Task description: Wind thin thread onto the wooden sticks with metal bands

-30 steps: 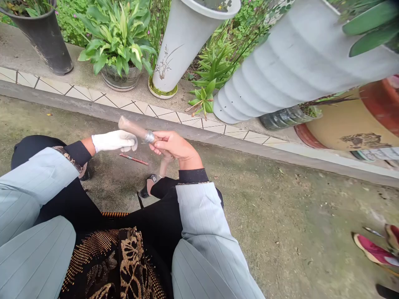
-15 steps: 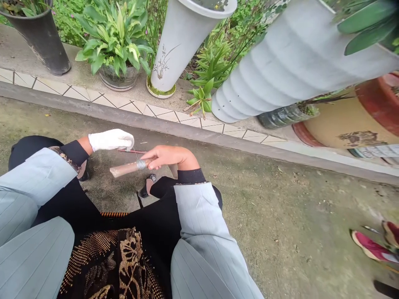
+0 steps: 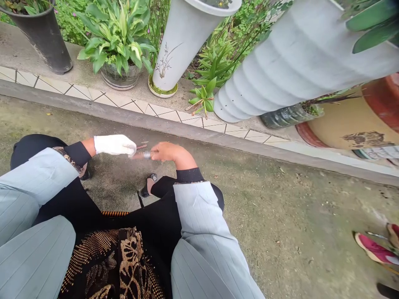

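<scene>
The patterned black garment [image 3: 102,265] occupied the near position, flanked by grey-blue sleeves [image 3: 204,224]; the marks woven into its front were unreadable. Beyond it, black trousers [image 3: 149,209] bounded the working area on both sides, and a black shoe [image 3: 149,185] rested on the ground between the knees. Above that ground, the bare right hand [image 3: 170,151] was closed on the right end of a brown stick [image 3: 137,156], which was blurred and carried a coil of wire [image 3: 146,155] beside the fingers. The left hand [image 3: 114,144], in a white glove, had its fingers curled at the stick's left end; its grip could not be determined. A thin reddish rod [image 3: 143,145] projected right from just beside the glove. Concrete ground [image 3: 280,216] extended right from the right arm to a red shoe [image 3: 372,247], and a strip of it separated the hands from the straight ledge edge [image 3: 199,133]. Past the edge ran cream tiles [image 3: 109,101], then planters. The grey planter [image 3: 183,45] bore a dark plant motif; the label [image 3: 378,153] at far right was too small to read.
</scene>
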Available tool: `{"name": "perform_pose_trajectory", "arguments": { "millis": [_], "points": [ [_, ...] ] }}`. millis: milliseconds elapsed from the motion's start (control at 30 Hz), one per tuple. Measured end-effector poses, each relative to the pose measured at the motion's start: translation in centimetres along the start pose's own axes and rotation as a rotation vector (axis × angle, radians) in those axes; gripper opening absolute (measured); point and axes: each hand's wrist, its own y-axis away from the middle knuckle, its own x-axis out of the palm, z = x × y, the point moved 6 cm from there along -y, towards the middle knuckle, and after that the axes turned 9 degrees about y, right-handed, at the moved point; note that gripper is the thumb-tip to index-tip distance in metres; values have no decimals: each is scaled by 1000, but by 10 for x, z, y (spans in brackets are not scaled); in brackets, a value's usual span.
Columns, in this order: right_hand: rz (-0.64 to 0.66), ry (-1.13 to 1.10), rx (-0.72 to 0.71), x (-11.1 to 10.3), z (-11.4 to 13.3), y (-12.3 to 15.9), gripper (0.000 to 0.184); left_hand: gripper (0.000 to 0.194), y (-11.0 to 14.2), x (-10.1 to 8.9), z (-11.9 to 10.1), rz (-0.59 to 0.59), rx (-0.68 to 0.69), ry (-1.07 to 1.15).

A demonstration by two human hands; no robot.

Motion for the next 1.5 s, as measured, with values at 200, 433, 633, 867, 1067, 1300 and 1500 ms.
{"name": "perform_pose_trajectory", "arguments": {
  "millis": [200,433,633,867,1067,1300,1500],
  "points": [
    [80,-591,-486,-10,29,30,38,31,-4,-9,10,-64,6,185],
    [-603,-1035,-297,-40,-12,16,37,34,-4,13,14,64,-70,304],
    [-449,-21,174,-25,-10,1,15,31,-1,15,-8,160,-17,12],
    [244,-230,-373,7,29,23,25,23,-1,-22,-4,-174,-4,-131],
    [-452,-911,-481,-42,2,32,33,33,-2,-20,8,-207,-55,79],
    [-622,-291,73,-32,-11,6,18,33,-2,7,-7,134,-5,-77],
    [272,-78,-298,15,26,17,11,28,0,-10,-8,22,-5,-154]
  ]
}}
